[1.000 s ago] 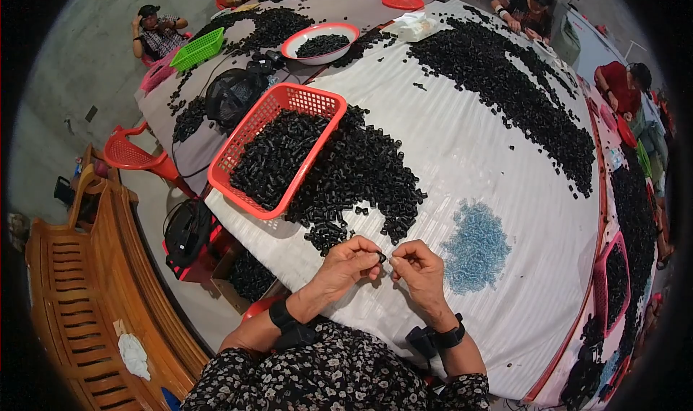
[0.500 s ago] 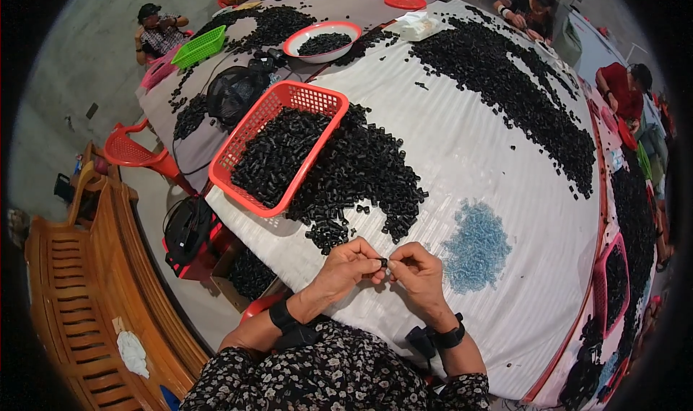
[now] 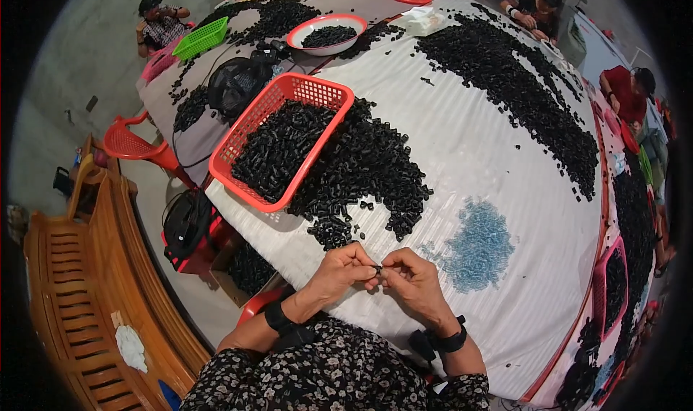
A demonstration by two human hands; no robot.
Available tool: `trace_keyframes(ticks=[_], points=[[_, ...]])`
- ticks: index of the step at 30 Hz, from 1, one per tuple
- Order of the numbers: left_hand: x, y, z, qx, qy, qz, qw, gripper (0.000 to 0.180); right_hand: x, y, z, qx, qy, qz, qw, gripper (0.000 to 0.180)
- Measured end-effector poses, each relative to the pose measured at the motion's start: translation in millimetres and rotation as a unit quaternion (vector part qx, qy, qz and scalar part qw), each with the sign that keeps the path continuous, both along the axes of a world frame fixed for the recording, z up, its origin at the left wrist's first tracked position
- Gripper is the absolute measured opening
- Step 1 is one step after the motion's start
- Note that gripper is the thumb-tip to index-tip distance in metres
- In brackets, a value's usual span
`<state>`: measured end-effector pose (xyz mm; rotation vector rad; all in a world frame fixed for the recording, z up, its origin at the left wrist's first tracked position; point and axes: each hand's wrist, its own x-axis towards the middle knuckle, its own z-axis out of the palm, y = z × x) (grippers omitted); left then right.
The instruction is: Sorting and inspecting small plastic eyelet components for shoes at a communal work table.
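Over the near edge of the white-covered table, my left hand [image 3: 341, 272] pinches a small black plastic piece [image 3: 377, 269]. The fingertips of my right hand [image 3: 410, 281] meet it from the other side, closed in a pinch; whether a second small part sits in them is hidden. Just beyond my hands spreads a pile of black plastic pieces [image 3: 372, 169]. To the right of my right hand lies a heap of small clear-blue pieces [image 3: 478, 245]. A red plastic basket [image 3: 216, 167] full of black pieces stands past my left hand.
Another long pile of black pieces [image 3: 520, 93] covers the table's far right. Farther back are a red-rimmed white basin [image 3: 326, 19], a green basket [image 3: 202, 39] and a black mesh bag [image 3: 234, 90]. A wooden bench [image 3: 79, 281] stands at left. Several people sit around the table.
My hands have shifted slightly left and down, still together. The black piece is now more covered by my fingers. The whole view has tilted slightly.
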<state>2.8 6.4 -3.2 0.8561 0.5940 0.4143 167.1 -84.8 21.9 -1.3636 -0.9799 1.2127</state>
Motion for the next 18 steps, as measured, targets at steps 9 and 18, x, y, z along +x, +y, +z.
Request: trace_keyframes(ticks=[9, 18], points=[[-15.8, -1.5, -9.8, 0.030, -0.021, -0.031, 0.999, 0.008, 0.9, 4.5, -25.1, -0.043, 0.161, 0.081, 0.983, 0.008], [-28.4, 1.6, -17.1, 0.060, -0.041, -0.017, 0.997, 0.009, -22.7, 7.7, -22.8, -0.068, 0.198, 0.000, 0.978, 0.011]])
